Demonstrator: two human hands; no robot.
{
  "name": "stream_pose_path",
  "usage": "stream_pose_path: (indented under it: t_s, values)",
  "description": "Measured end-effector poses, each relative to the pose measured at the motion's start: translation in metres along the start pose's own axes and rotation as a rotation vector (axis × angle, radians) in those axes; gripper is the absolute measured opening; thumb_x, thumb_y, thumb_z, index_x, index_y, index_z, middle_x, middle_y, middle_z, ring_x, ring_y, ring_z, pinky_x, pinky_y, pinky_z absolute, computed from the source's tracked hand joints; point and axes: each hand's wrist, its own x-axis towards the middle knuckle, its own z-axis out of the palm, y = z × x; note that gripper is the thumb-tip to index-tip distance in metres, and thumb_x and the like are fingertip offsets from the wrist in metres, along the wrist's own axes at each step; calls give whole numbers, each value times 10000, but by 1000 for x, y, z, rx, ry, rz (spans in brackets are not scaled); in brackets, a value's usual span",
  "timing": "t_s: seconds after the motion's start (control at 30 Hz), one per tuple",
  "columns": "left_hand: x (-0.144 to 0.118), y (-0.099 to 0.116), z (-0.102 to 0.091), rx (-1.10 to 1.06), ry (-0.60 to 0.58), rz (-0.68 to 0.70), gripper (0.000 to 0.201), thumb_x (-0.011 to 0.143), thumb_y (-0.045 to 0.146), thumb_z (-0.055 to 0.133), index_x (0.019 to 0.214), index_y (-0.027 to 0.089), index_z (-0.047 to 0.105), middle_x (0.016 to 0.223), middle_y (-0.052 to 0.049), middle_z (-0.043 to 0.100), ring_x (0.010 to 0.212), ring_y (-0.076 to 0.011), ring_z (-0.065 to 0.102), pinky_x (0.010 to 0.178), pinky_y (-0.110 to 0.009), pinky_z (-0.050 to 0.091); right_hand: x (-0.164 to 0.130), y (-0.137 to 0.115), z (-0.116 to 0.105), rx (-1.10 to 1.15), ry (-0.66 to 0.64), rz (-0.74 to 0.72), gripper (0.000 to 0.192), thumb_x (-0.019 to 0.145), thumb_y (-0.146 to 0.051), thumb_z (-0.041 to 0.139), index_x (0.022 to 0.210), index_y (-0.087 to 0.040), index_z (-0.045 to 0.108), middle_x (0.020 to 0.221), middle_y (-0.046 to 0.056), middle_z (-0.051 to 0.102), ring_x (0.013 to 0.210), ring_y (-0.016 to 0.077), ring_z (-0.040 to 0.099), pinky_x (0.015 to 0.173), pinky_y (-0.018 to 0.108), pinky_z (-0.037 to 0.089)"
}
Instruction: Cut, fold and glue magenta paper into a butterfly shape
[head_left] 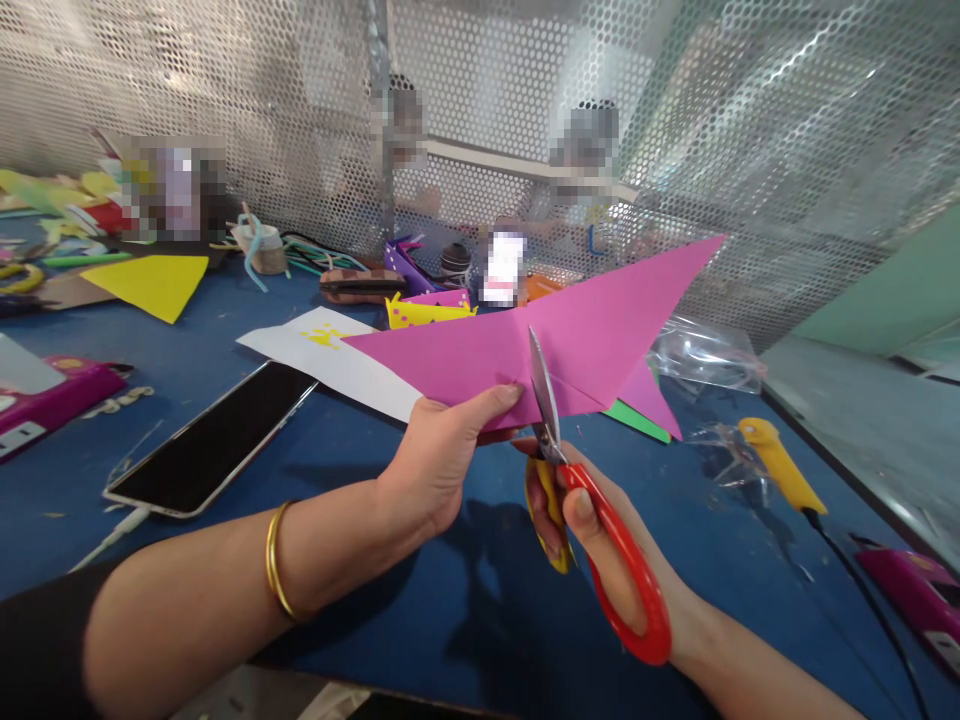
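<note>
My left hand [439,455] pinches the lower edge of a folded pink paper [592,325] and holds it up above the blue table [337,460]. My right hand [592,525] grips scissors [600,530] with red and yellow handles. Their blades point up and bite into the pink paper's lower edge, right beside my left thumb. A gold bangle sits on my left wrist.
A phone [214,440] lies face up at the left, with a white paper [330,360] behind it. A yellow paper [154,283], craft scraps and ribbons litter the back. A yellow-handled tool [780,465] and clear plastic wrap [705,355] lie at the right. A perforated metal screen [750,120] stands behind.
</note>
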Motion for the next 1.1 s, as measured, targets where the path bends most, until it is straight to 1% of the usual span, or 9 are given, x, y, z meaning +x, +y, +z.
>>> stream_pose_path:
  t_s: [0.17,0.3,0.5,0.7,0.93,1.1]
  values:
    - [1,-1,0,15,10,-1,294,599,268,881,828,137,753,829,-35,755,747,-160,689,744,-306,588,0,2,2,-27,35,34,646,902,-762,465,1309,-261,473,776,-41,461,596,117,430,555,282,422]
    - [2,-2,-2,32,12,-5,329,600,277,888,861,131,751,843,-48,755,749,-172,687,731,-317,590,0,6,4,-29,61,57,653,895,-771,469,1293,-253,459,773,-47,448,559,99,406,501,258,412]
    - [2,-2,-2,44,9,-8,343,603,287,886,874,132,743,863,-52,756,768,-182,690,750,-336,591,1,16,3,-35,85,36,575,935,-717,467,1271,-251,488,740,-56,434,531,87,389,462,232,412]
    - [2,-2,-2,42,20,-17,327,590,282,887,848,134,749,836,-44,752,743,-171,684,725,-320,589,2,17,4,-17,102,38,585,914,-744,473,1235,-255,508,726,-62,405,508,84,360,423,224,372]
    - [3,-2,-1,33,24,-24,321,591,272,888,850,140,752,834,-38,755,742,-164,685,721,-304,594,1,14,6,-20,120,45,550,892,-769,481,1052,-244,527,738,-58,394,505,72,330,411,222,340]
    - [2,-2,-1,28,30,-33,298,599,258,879,839,132,756,837,-42,758,748,-161,687,759,-305,592,4,12,8,-12,130,40,554,865,-784,510,989,-245,520,742,-60,383,512,68,327,416,219,338]
